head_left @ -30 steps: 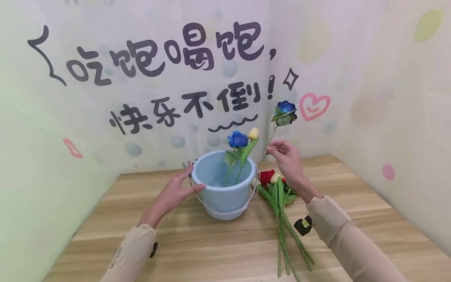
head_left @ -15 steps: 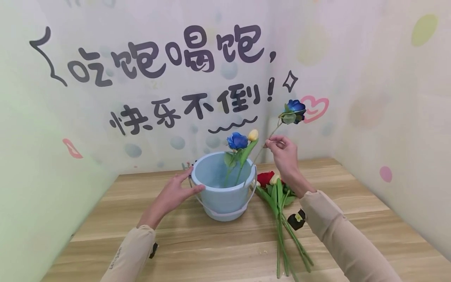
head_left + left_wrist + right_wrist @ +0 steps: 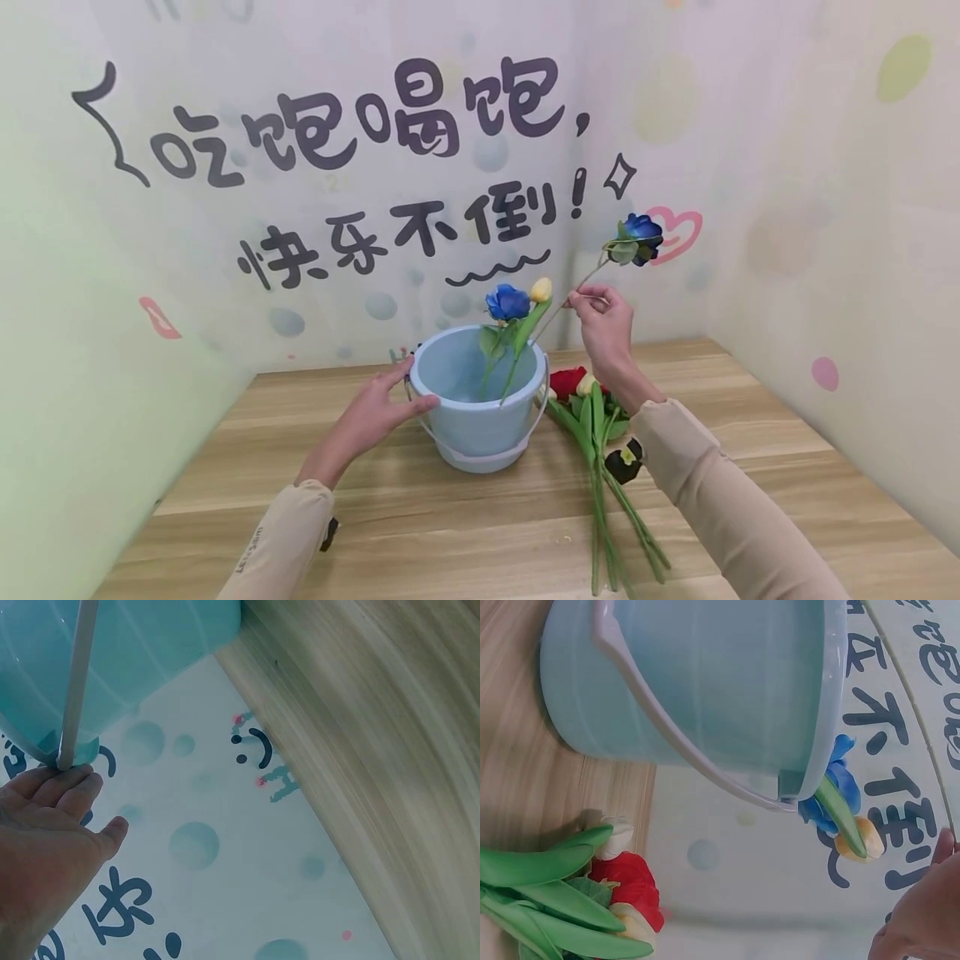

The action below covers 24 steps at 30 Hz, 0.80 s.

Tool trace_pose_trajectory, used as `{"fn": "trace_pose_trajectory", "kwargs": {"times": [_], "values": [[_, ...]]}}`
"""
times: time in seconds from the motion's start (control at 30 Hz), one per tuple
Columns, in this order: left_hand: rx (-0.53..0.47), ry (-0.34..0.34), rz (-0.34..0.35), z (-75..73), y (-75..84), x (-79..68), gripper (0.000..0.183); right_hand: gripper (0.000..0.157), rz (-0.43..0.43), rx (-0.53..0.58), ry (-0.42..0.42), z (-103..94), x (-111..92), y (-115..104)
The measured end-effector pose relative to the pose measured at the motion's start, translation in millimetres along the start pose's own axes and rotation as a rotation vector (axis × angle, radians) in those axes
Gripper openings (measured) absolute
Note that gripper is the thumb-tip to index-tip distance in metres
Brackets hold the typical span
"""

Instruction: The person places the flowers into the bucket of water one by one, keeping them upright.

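My right hand [image 3: 606, 327] pinches the thin stem of an artificial blue rose [image 3: 639, 239] between thumb and fingertips. Its bloom leans up to the right, and the stem slants down left over the mouth of a light blue bucket [image 3: 480, 429]. Inside the bucket stand another blue rose [image 3: 507, 302] and a yellow tulip [image 3: 541, 290]. My left hand [image 3: 369, 418] rests at the bucket's left rim, thumb on the near edge and fingers extended along the side. In the left wrist view, those fingertips lie by the base of the bucket's handle [image 3: 77, 682].
Right of the bucket, a bunch of flowers lies on the wooden table [image 3: 420, 533], with a red rose [image 3: 567, 383], pale tulips and long green stems [image 3: 597, 517] pointing toward me. A printed wall [image 3: 330, 200] rises behind the table's far edge.
The right hand has shifted its pinch lower on the stem, and the bloom now tilts further right. The stem's lower part has come over the bucket. The left hand stays at the rim.
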<state>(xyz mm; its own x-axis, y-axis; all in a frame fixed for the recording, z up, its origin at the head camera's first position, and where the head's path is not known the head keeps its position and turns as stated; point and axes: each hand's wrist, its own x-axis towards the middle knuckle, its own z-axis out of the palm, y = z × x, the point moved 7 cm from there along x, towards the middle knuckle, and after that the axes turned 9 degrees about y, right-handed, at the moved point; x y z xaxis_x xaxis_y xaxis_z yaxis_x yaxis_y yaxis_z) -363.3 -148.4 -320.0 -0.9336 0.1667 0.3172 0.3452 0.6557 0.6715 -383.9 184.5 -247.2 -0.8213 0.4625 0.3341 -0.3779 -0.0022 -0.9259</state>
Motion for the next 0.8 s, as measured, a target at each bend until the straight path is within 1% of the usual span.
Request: {"fn": "trace_pose_trajectory", "kwargs": {"times": [0.17, 0.27, 0.43, 0.63, 0.8], "values": [[-0.010, 0.001, 0.001, 0.4, 0.3, 0.6, 0.095, 0.019, -0.020, 0.007, 0.035, 0.8, 2.2, -0.8], [-0.010, 0.002, 0.003, 0.4, 0.7, 1.1, 0.095, 0.016, -0.025, 0.012, 0.036, 2.2, 3.3, 1.2], [-0.014, 0.004, -0.001, 0.4, -0.4, 0.7, 0.095, 0.011, -0.026, -0.005, -0.001, 5.9, 0.6, 10.7], [-0.022, 0.004, -0.003, 1.2, -1.2, 0.3, 0.094, 0.017, -0.077, -0.058, -0.051, 10.7, -6.1, 23.9], [-0.021, 0.008, -0.005, 1.1, -1.7, 0.5, 0.095, 0.015, -0.121, -0.094, -0.076, 17.4, -13.7, 28.3]]}}
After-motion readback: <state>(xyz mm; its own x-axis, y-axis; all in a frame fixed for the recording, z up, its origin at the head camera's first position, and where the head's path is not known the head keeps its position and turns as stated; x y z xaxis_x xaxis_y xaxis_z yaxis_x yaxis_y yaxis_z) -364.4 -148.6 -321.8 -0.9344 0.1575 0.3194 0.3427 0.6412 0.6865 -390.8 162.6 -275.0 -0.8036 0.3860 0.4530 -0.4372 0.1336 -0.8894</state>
